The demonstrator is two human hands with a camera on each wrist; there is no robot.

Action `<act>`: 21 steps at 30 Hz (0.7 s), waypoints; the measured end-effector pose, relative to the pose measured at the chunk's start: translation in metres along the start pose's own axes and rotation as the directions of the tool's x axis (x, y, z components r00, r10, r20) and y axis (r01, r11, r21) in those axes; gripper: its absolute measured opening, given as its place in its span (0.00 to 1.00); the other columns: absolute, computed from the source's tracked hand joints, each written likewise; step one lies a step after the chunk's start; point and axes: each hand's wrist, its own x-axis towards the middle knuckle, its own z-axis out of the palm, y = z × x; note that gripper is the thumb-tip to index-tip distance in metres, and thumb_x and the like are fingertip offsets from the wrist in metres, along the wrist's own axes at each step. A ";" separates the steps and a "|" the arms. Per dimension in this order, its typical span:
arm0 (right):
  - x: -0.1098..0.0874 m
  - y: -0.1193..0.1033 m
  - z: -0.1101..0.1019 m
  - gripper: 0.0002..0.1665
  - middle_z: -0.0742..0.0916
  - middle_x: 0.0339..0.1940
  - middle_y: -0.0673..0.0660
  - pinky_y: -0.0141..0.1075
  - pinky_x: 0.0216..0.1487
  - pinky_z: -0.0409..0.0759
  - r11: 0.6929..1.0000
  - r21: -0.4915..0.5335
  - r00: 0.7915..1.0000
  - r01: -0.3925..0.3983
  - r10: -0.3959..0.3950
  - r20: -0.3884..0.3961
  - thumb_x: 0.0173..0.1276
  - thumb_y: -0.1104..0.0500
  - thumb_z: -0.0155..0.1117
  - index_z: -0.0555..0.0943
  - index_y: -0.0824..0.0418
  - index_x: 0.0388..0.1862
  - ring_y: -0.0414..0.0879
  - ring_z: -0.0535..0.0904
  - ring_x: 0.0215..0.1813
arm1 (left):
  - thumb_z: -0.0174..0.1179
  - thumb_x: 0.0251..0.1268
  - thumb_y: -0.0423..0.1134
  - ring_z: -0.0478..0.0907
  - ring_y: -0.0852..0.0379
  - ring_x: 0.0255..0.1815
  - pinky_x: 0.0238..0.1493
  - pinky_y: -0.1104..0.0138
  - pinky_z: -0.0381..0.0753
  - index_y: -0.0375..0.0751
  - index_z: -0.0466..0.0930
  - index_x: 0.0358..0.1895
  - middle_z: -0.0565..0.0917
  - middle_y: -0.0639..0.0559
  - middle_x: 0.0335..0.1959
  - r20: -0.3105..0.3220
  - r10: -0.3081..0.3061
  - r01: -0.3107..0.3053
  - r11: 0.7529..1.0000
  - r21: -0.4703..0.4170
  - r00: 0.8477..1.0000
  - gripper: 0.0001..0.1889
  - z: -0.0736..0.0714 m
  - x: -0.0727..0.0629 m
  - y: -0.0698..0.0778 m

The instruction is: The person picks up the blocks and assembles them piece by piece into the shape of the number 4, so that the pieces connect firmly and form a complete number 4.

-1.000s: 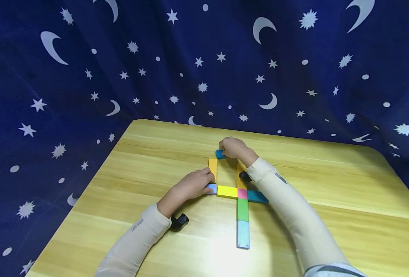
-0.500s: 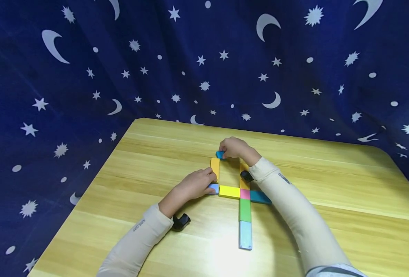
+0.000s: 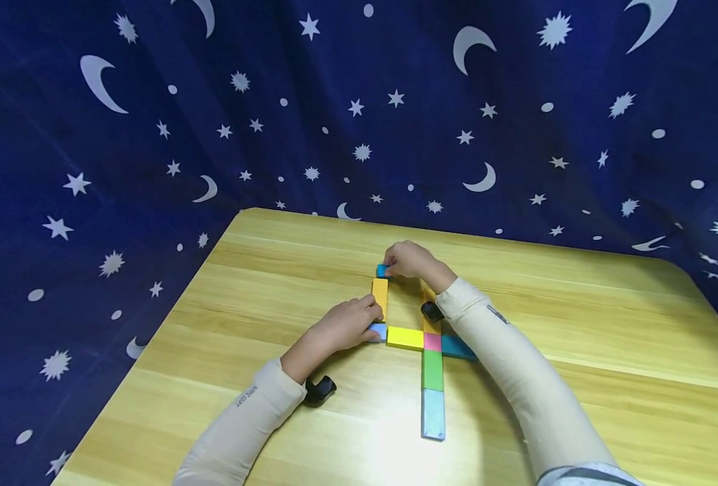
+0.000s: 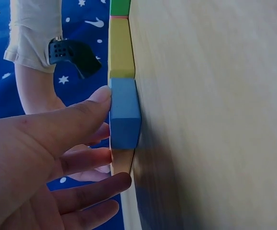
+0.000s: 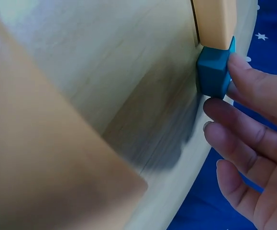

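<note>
My right hand pinches a small blue block between thumb and index finger. In the right wrist view that blue block meets the end of an orange block. Lower left, my left hand rests at the corner where a light blue block meets the left orange block. Seen from the left wrist, the thumb touches the edge of the light blue block, and the fingers spread loosely by the orange block. My right wrist partly covers a second orange block.
Flat blocks lie joined on the wooden table: yellow, pink, teal, green and pale blue. A dark blue star-patterned curtain hangs behind the table edge.
My right hand has turned the small blue block straighter and brought it to the far end of the left orange block. My left hand stays at its corner.
</note>
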 end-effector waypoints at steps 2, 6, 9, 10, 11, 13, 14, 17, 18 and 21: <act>-0.001 -0.001 0.000 0.11 0.86 0.41 0.56 0.41 0.47 0.77 1.000 0.005 1.000 0.019 -0.019 -0.003 0.60 0.57 0.63 0.84 0.60 0.40 0.50 0.80 0.44 | 0.58 0.57 0.53 0.72 0.61 0.35 0.37 0.70 0.75 0.44 0.77 0.47 0.74 0.54 0.41 0.004 -0.002 0.002 1.000 0.002 1.000 0.20 0.000 0.000 0.000; -0.002 -0.001 -0.001 0.10 0.86 0.42 0.56 0.41 0.49 0.77 0.999 -0.005 0.999 0.050 -0.051 -0.003 0.62 0.59 0.62 0.84 0.61 0.40 0.50 0.80 0.46 | 0.58 0.57 0.53 0.71 0.61 0.35 0.37 0.70 0.74 0.44 0.76 0.47 0.74 0.54 0.41 0.000 -0.002 0.002 1.000 -0.002 1.000 0.19 0.001 0.000 0.000; -0.003 -0.002 -0.001 0.11 0.86 0.43 0.57 0.42 0.50 0.77 0.998 -0.012 0.998 0.068 -0.068 0.002 0.62 0.60 0.61 0.84 0.61 0.41 0.51 0.80 0.47 | 0.58 0.57 0.53 0.71 0.61 0.35 0.37 0.70 0.74 0.44 0.76 0.46 0.73 0.54 0.40 -0.009 0.000 0.000 1.000 -0.007 1.000 0.19 0.002 0.000 0.000; -0.003 -0.003 -0.001 0.11 0.86 0.43 0.57 0.42 0.50 0.77 0.997 -0.011 0.997 0.072 -0.072 0.004 0.63 0.61 0.60 0.84 0.61 0.42 0.51 0.80 0.48 | 0.58 0.58 0.53 0.71 0.61 0.35 0.36 0.70 0.74 0.44 0.76 0.46 0.73 0.54 0.40 -0.010 0.003 -0.003 1.000 -0.006 1.000 0.19 0.002 0.000 0.000; -0.003 -0.003 -0.001 0.11 0.86 0.43 0.57 0.42 0.50 0.77 0.997 -0.009 0.997 0.076 -0.076 0.005 0.63 0.61 0.60 0.84 0.62 0.42 0.51 0.80 0.48 | 0.58 0.57 0.53 0.71 0.61 0.35 0.36 0.70 0.74 0.44 0.76 0.46 0.73 0.54 0.40 -0.010 0.005 -0.005 1.000 -0.004 1.000 0.19 0.002 0.000 0.000; -0.005 -0.004 0.000 0.10 0.86 0.43 0.57 0.42 0.51 0.77 0.996 -0.003 0.996 0.086 -0.086 0.004 0.63 0.62 0.59 0.84 0.62 0.41 0.51 0.80 0.48 | 0.57 0.58 0.53 0.71 0.61 0.34 0.36 0.71 0.74 0.44 0.76 0.46 0.73 0.54 0.40 -0.005 0.009 -0.009 1.000 0.001 1.000 0.19 0.002 0.000 0.001; -0.005 -0.005 0.000 0.10 0.86 0.42 0.57 0.42 0.50 0.77 0.996 -0.003 0.996 0.089 -0.089 0.002 0.63 0.63 0.59 0.84 0.62 0.41 0.51 0.80 0.47 | 0.57 0.58 0.53 0.71 0.61 0.34 0.36 0.71 0.74 0.44 0.77 0.46 0.73 0.54 0.40 -0.003 0.010 -0.010 1.000 0.001 1.000 0.19 0.001 0.000 0.001; -0.006 -0.005 0.001 0.10 0.86 0.42 0.57 0.42 0.50 0.77 0.996 -0.008 0.996 0.092 -0.092 -0.007 0.63 0.63 0.59 0.84 0.62 0.41 0.51 0.80 0.47 | 0.57 0.58 0.53 0.71 0.61 0.34 0.36 0.71 0.73 0.45 0.77 0.46 0.73 0.54 0.40 -0.003 0.011 -0.011 1.000 0.010 1.000 0.19 0.000 0.000 0.000; -0.006 -0.005 0.001 0.10 0.86 0.42 0.57 0.42 0.50 0.77 0.996 -0.013 0.996 0.092 -0.093 -0.010 0.62 0.64 0.59 0.84 0.61 0.41 0.51 0.80 0.47 | 0.57 0.58 0.53 0.71 0.61 0.34 0.36 0.71 0.73 0.45 0.77 0.46 0.73 0.54 0.40 -0.004 0.010 -0.010 1.000 0.009 1.000 0.19 0.000 0.000 0.000; -0.005 -0.005 0.001 0.11 0.86 0.43 0.57 0.42 0.51 0.77 0.996 -0.023 0.996 0.086 -0.086 -0.004 0.62 0.64 0.59 0.84 0.61 0.42 0.51 0.80 0.48 | 0.57 0.58 0.53 0.71 0.61 0.35 0.36 0.70 0.73 0.45 0.77 0.46 0.73 0.54 0.40 -0.004 0.009 -0.009 1.000 0.007 1.000 0.19 -0.001 0.000 -0.001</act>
